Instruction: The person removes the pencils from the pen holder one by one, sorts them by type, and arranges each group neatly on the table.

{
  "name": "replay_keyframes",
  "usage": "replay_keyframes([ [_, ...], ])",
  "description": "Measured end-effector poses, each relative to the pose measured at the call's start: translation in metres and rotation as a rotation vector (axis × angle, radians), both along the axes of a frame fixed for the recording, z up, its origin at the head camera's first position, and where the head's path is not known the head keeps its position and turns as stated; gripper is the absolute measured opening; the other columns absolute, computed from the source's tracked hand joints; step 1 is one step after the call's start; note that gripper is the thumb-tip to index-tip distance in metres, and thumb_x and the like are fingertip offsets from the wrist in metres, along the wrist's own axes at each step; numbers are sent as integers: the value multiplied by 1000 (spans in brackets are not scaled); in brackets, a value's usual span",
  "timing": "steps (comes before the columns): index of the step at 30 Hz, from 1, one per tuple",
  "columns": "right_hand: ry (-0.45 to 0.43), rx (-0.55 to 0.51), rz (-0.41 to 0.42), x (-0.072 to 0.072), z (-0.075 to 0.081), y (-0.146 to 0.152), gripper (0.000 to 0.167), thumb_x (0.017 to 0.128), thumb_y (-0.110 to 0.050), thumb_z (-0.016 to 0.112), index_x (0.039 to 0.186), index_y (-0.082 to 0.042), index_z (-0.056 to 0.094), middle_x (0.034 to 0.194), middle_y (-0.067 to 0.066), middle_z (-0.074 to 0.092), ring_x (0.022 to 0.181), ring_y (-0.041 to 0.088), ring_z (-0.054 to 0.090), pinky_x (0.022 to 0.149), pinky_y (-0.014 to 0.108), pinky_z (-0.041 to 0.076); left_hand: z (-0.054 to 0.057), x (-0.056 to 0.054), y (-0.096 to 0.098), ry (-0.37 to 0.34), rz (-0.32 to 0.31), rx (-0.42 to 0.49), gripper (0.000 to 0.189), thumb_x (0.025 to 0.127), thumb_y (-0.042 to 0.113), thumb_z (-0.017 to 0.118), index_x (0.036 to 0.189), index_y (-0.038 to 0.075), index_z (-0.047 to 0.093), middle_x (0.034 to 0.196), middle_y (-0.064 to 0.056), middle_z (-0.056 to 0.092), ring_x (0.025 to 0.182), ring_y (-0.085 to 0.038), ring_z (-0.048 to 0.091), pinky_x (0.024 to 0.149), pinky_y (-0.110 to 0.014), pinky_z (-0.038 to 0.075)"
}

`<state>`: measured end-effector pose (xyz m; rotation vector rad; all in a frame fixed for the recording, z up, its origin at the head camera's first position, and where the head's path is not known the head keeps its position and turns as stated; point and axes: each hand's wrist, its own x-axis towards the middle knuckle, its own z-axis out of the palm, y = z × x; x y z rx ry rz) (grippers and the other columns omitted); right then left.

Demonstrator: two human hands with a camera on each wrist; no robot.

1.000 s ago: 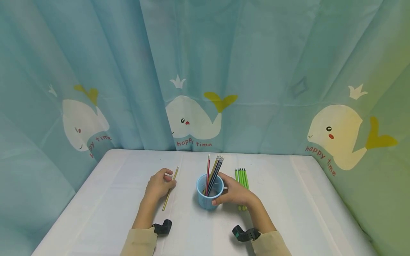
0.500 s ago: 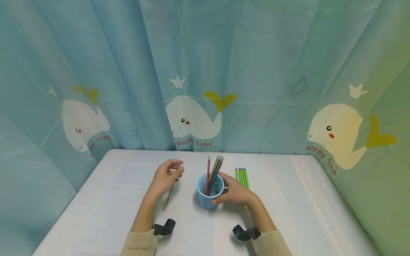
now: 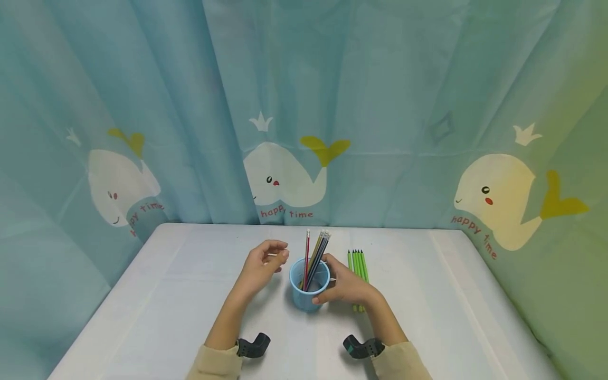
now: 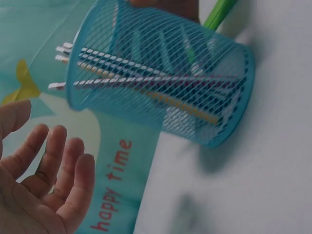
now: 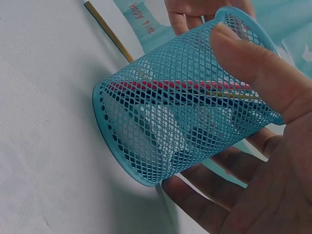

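Note:
My right hand (image 3: pixel 348 285) grips the side of a blue mesh pencil cup (image 3: pixel 302 300), with the thumb on the front and the other fingers behind. Several pencils (image 3: pixel 319 258) lean in the cup, dark, gold and red ones, their eraser ends sticking out above the rim. To the cup's left, my left hand (image 3: pixel 258 268) hovers close by the rim with fingers loosely bent; the left wrist view shows its palm and fingers (image 4: pixel 53 151) bare. A gold pencil (image 5: pixel 108 30) lies on the table beyond the cup in the right wrist view, hidden behind the left arm in the head view.
Several green pencils (image 3: pixel 359 266) lie side by side on the table, right of the cup and partly behind the right hand. A white cloth covers the table (image 3: pixel 451 306). Behind its far edge hangs a blue curtain (image 3: pixel 389 95) with whale prints.
My left hand has lifted from the gold pencil on the table and moved right, toward the cup. The right hand and the cup have stayed in place.

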<state>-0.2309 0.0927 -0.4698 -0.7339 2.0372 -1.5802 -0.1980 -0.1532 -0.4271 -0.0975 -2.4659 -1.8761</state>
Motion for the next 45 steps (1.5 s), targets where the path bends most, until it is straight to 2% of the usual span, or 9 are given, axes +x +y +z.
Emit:
replay_keyframes([
  [5, -12, -5, -13, -1, -2, -1, 80, 68, -11, 90, 132, -13, 43, 129, 8, 59, 122, 26, 54, 105, 49, 48, -3, 0, 11, 28, -11, -54, 27, 97, 25, 66, 122, 14, 65, 117, -4, 67, 103, -22, 64, 84, -36, 59],
  [15, -15, -20, 0, 0, -1, -1, 81, 69, -9, 90, 135, -14, 43, 130, 8, 59, 121, 25, 55, 105, 48, 48, -9, -2, 27, 93, -26, -139, 32, 96, 25, 68, 124, 10, 66, 115, -5, 70, 107, -25, 66, 93, -41, 56],
  [19, -21, -35, 16, 2, -1, -1, 82, 69, -9, 90, 136, -14, 42, 130, 8, 59, 120, 26, 56, 104, 47, 49, -11, -3, 33, 109, -53, -162, 33, 97, 24, 66, 125, 7, 65, 118, -9, 69, 109, -28, 66, 95, -45, 55],
  [23, -5, -47, 25, 3, 0, 0, 81, 70, -10, 89, 136, -13, 43, 130, 8, 60, 119, 26, 58, 103, 47, 49, -11, -2, 40, 132, -53, -240, 32, 95, 26, 68, 123, 11, 65, 120, -8, 70, 113, -29, 65, 99, -49, 52],
  [26, 1, -41, 25, 2, 0, 0, 80, 71, -10, 89, 136, -13, 43, 131, 8, 59, 119, 26, 58, 103, 48, 49, -13, -1, 44, 160, -33, -279, 27, 93, 24, 69, 117, 12, 67, 117, -6, 71, 115, -29, 65, 101, -52, 50],
  [30, -5, -30, 20, 2, 1, 0, 82, 70, -10, 89, 138, -15, 42, 133, 7, 58, 120, 25, 58, 103, 48, 49, -13, 0, 47, 185, 1, -279, 17, 92, 22, 71, 107, 14, 67, 110, -2, 71, 111, -29, 67, 99, -52, 51],
  [34, -13, -31, 15, 2, 1, -1, 83, 71, -9, 89, 139, -14, 42, 134, 7, 58, 120, 25, 58, 103, 47, 49, -8, 3, 45, 184, 16, -256, 15, 92, 21, 71, 105, 15, 67, 109, -2, 70, 107, -28, 68, 91, -50, 55],
  [39, -23, -33, 20, 3, 0, -1, 84, 70, -9, 89, 139, -14, 42, 132, 8, 58, 120, 26, 57, 104, 47, 49, -5, 4, 41, 190, 32, -229, 14, 92, 19, 71, 104, 13, 67, 108, -5, 70, 104, -27, 68, 82, -41, 59],
  [45, -11, -12, -2, 2, 1, -1, 90, 69, -10, 90, 144, -11, 40, 135, 7, 56, 124, 25, 54, 104, 46, 49, 4, 5, 36, 205, 58, -193, 15, 91, 18, 73, 104, 11, 67, 106, -4, 70, 102, -24, 69, 81, -31, 61],
])
